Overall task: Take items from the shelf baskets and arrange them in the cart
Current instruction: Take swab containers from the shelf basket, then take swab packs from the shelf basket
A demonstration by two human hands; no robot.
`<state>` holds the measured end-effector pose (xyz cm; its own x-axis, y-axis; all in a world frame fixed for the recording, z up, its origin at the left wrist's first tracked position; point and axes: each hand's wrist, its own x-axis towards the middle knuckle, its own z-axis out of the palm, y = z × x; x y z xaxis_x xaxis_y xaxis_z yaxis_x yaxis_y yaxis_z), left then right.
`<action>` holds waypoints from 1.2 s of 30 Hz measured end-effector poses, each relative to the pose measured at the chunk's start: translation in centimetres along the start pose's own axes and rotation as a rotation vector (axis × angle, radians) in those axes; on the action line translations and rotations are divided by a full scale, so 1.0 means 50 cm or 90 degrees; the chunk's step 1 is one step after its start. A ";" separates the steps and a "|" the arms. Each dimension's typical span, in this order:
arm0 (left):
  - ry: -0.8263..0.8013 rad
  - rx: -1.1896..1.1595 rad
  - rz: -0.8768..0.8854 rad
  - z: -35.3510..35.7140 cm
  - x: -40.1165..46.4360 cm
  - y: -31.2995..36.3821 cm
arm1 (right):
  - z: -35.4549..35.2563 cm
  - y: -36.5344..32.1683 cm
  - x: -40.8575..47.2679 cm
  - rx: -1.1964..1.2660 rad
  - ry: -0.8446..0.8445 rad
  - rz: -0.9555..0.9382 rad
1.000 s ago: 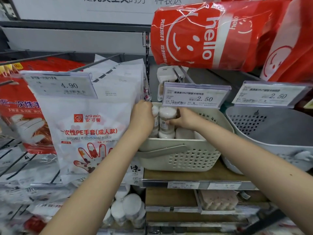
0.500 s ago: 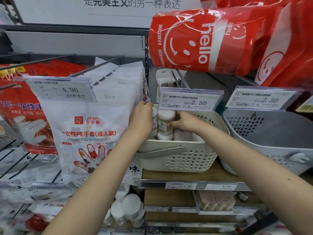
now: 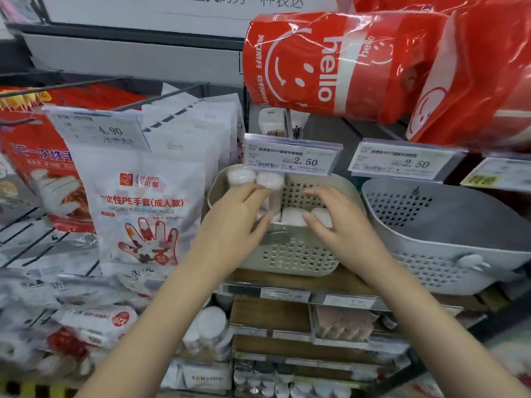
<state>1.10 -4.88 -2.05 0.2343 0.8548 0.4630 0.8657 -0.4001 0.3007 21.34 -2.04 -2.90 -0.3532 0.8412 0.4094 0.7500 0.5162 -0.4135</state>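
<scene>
A cream perforated basket (image 3: 290, 254) stands on the wooden shelf and holds white-lidded cotton swab jars (image 3: 291, 216). My left hand (image 3: 235, 225) reaches in from the left. Its fingers and thumb curl round two upright cotton swab jars (image 3: 268, 182) raised at the basket's left end. My right hand (image 3: 333, 216) hovers over the basket's right half with fingers spread and relaxed, holding nothing. The cart is out of view.
A grey basket (image 3: 436, 242) sits to the right on the same shelf. Price tags (image 3: 293, 156) hang just above the basket rims. Glove packs (image 3: 143, 208) hang on hooks at left, and red "hello" bags (image 3: 330, 61) hang overhead. Lower shelves hold more small goods.
My right hand has let go of the jar it held and drawn back to the right. My left hand now grips two jars, and both hands have pulled toward me.
</scene>
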 end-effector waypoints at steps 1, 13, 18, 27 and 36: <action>0.011 0.015 0.012 -0.002 -0.027 0.010 | -0.003 -0.005 -0.028 -0.009 0.021 -0.029; -0.084 0.024 -0.375 0.046 -0.488 0.076 | 0.161 -0.069 -0.317 0.131 -0.263 -0.081; -0.052 -0.062 -0.651 0.019 -0.722 0.124 | 0.244 -0.129 -0.407 0.188 -0.483 -0.059; 0.142 -0.024 -0.937 -0.076 -0.940 0.106 | 0.330 -0.233 -0.453 0.259 -0.601 -0.077; 0.197 -0.018 -0.998 -0.191 -1.081 -0.020 | 0.522 -0.538 -0.430 0.251 -0.652 -0.245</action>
<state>-16.65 -53.85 -19.42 -0.9359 0.3129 -0.1617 0.1448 0.7603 0.6332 -5.83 -29.83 -21.81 -0.9415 0.2616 -0.2123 0.3332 0.6284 -0.7029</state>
